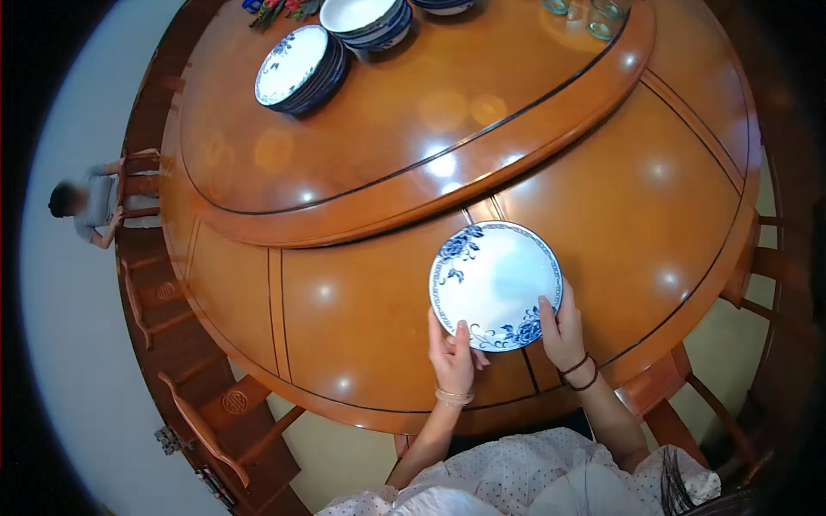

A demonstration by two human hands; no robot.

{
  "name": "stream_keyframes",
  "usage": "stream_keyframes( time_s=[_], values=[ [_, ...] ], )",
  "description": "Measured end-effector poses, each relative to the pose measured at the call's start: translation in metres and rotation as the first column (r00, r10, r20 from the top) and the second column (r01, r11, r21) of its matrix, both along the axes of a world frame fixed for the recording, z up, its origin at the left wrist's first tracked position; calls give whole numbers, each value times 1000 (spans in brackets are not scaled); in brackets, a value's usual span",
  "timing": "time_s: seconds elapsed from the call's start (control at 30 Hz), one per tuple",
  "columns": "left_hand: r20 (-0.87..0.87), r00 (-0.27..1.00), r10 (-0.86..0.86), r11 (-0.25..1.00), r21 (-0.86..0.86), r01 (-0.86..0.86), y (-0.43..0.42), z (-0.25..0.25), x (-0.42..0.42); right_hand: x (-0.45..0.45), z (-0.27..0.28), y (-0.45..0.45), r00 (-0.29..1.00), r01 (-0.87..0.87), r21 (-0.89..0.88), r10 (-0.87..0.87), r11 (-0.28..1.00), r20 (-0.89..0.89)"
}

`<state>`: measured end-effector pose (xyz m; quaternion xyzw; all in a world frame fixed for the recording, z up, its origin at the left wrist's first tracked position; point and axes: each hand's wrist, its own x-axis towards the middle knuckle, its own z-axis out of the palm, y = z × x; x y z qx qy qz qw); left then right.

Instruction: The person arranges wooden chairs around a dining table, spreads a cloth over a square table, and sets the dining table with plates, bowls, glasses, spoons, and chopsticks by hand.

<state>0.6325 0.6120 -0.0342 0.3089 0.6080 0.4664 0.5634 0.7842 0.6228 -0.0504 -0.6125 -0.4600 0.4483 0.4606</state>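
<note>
A white plate with blue flowers and a patterned rim is held up over the near part of the round wooden table. My left hand grips its lower left edge, thumb on top and fingers underneath. On the lower right edge, my right hand holds the same plate, its thumb lying on the upper face. Most of the fingers of both hands are hidden behind the plate.
A raised turntable carries a stack of matching plates, a stack of bowls, and glasses. Wooden chairs surround the table. Another person sits at the far left.
</note>
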Motion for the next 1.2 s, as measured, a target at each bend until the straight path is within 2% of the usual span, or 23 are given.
stream_keyframes(
  time_s=[0.1, 0.17, 0.23, 0.27, 0.33, 0.37, 0.43, 0.47, 0.53, 0.57, 0.63, 0.67, 0.73, 0.77, 0.83, 0.87, 0.93, 1.03, 1.1, 1.2],
  values=[
    [-16, 999, -39, 999, -15, 39, -21, -16, 26, 27, -14, -27, 999, 14, -78, -11, 997, 35],
    [14, 1000, 2, 1000, 12, -2, -24, -19, 27, 29, -10, -29, 998, -1, -87, 7, 996, 63],
    [-16, 1000, -7, 1000, 10, 7, -26, -23, 30, 37, 5, -21, 995, -98, -441, 96, 892, -26],
    [-19, 1000, -1, 1000, -13, 1, -26, -23, 31, 38, -1, -22, 995, -101, -438, 100, 893, -27],
    [-23, 1000, 5, 999, -41, -6, -27, -25, 32, 37, -15, -26, 988, -79, -254, 109, 964, 107],
    [-33, 999, 9, 999, -50, -11, -30, -27, 32, 38, -18, -29, 988, -82, -259, 113, 962, 104],
    [-39, 999, 17, 997, -69, -20, -32, -27, 29, 33, -17, -30, 960, -72, -139, 107, 988, 260],
    [-55, 998, 4, 997, -79, -8, -29, -28, 30, 34, -19, -27, 959, -77, -148, 114, 986, 259],
    [-70, 997, -12, 995, -95, 5, -30, -28, 31, 37, -15, -29, 959, -67, -355, 159, 932, 236],
    [-85, 996, -20, 994, -104, 11, -32, -31, 30, 36, -13, -28, 958, -68, -359, 162, 931, 237],
    [-95, 995, -25, 995, -98, 16, -31, -26, 29, 37, -4, -24, 898, -71, -354, 214, 933, 384],
    [-145, 986, -88, 987, -148, 66, -28, -20, 27, 41, 5, -19, 895, -72, -341, 212, 937, 392],
    [-259, 936, -239, 946, -278, 165, -20, -15, 21, 53, 20, -5, 701, -126, -461, 408, 878, 585],
    [-265, 937, -228, 953, -257, 159, -17, -12, 14, 58, 26, 3, 699, -132, -441, 399, 888, 593],
    [-547, 712, -441, 886, -393, 246, -3, 2, -3, 69, 36, 25, 793, 19, -219, 119, 976, 597],
    [-595, 640, -486, 862, -448, 238, 14, 14, -12, 72, 46, 46, 799, 57, -174, 59, 983, 599],
    [-645, 653, -398, 912, -357, 204, 43, 24, -28, 80, 38, 92, 764, 5, 216, -143, 976, 629],
    [-739, 632, -234, 968, -115, 223, 104, 44, -44, 73, 41, 182, 787, -174, 405, -121, 898, 605],
    [-802, 580, -145, 961, 25, 276, 152, 55, -48, 61, 34, 235, 666, -280, 360, -90, 890, 740],
    [-766, 638, -74, 953, 135, 272, 216, 57, -40, 45, 16, 282, 474, -354, 251, -59, 901, 879]
  ],
)
